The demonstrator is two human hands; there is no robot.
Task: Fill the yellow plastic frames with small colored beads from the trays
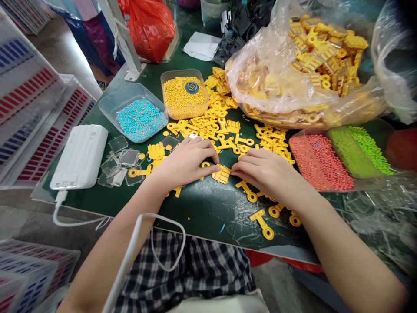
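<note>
Between my two hands, near the middle of the green table, is a small ribbed yellow plastic piece. My left hand pinches its left edge between thumb and fingers. The fingertips of my right hand are pressed together at its right edge. A heap of yellow parts spreads behind both hands, and loose yellow pieces with round ends lie below my right hand. Clear square plates are piled to the left of my left hand.
Trays of blue beads, yellow beads, and red and green beads surround the heap. A large plastic bag of yellow parts stands back right. A white power bank with a cable sits left.
</note>
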